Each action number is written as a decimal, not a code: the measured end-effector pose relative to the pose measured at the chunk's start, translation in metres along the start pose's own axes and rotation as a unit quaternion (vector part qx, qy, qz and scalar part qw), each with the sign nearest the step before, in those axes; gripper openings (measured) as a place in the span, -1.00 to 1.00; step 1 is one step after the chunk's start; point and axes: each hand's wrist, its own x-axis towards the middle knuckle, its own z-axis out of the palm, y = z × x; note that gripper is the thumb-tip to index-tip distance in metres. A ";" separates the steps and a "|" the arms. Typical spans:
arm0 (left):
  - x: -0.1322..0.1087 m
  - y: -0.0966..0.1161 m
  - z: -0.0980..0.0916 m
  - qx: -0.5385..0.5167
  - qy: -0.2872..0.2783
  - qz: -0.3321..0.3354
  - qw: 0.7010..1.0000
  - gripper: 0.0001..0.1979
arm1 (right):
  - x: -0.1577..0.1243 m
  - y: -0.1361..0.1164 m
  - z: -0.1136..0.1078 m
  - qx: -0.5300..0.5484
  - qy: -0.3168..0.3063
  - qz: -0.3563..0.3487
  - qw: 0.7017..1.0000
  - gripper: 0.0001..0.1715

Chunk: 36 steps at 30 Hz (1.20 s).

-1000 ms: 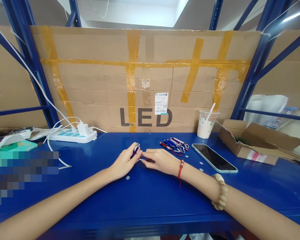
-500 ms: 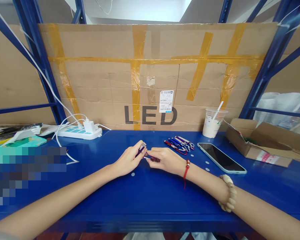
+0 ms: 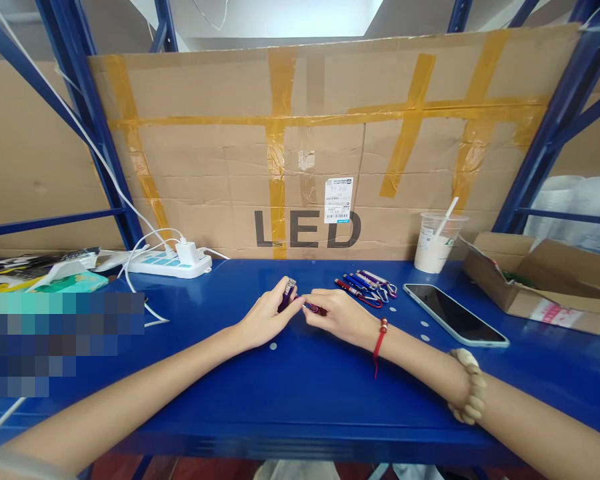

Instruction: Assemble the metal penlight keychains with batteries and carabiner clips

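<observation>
My left hand (image 3: pixel 267 313) is closed around a short dark purple tube with a silver end (image 3: pixel 289 292), held tilted upward. Its thumb reaches toward the other hand. Close by on the right, my right hand (image 3: pixel 337 315) pinches a slim dark red-purple piece with a shiny tip (image 3: pixel 316 309); the fingers cover much of it. The fingertips of both hands meet or nearly meet above the blue table. Beyond the right hand lies a row of several slim metal pen-like keychain lights (image 3: pixel 363 285) in red, blue and purple, with carabiner clips.
Right of the lights lies a phone (image 3: pixel 455 315), with a plastic cup and straw (image 3: pixel 436 243) behind it. An open cardboard box (image 3: pixel 545 287) stands far right. A white power strip (image 3: pixel 170 263) with cables sits at back left. A large cardboard sheet (image 3: pixel 205 167) closes the back.
The view has shifted slightly, so the scene sits further right. The purple tube in my left hand stands more upright, and the left thumb is now stretched toward the right fingers.
</observation>
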 end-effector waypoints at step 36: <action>0.001 0.002 -0.005 -0.059 -0.009 0.013 0.998 -0.73 | -0.004 0.003 -0.001 0.068 -0.058 0.000 0.996 -0.66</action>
